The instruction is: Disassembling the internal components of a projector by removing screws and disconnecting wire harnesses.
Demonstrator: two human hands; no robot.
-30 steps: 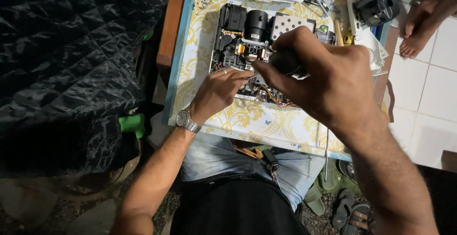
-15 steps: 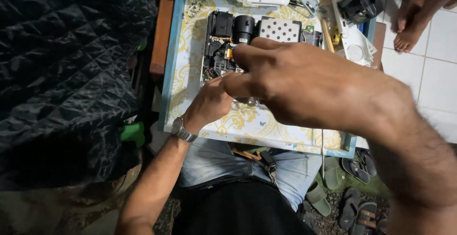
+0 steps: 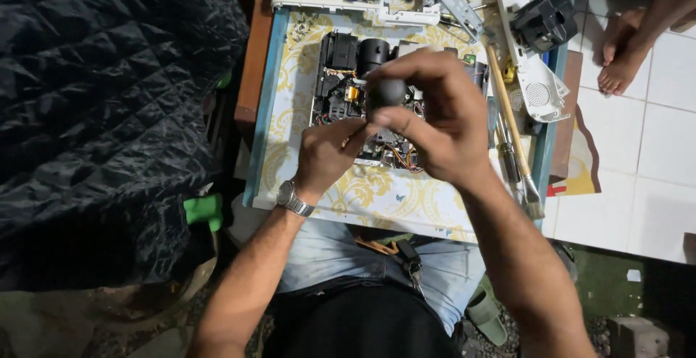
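Right hand (image 3: pixel 442 122) pinches a black knob (image 3: pixel 386 92) at frame centre; left hand (image 3: pixel 328 156) steadies the chassis (image 3: pixel 341 86) — a slip could tear wires.

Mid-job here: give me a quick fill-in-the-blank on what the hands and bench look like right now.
1. The right hand holds a black tool handle in its ____.
2. The left hand wears a ____ on its wrist.
3. The opened device rests on a ____-patterned cloth.
4. A long brush lies to the device's ____.

Missing words: grip; watch; yellow; right
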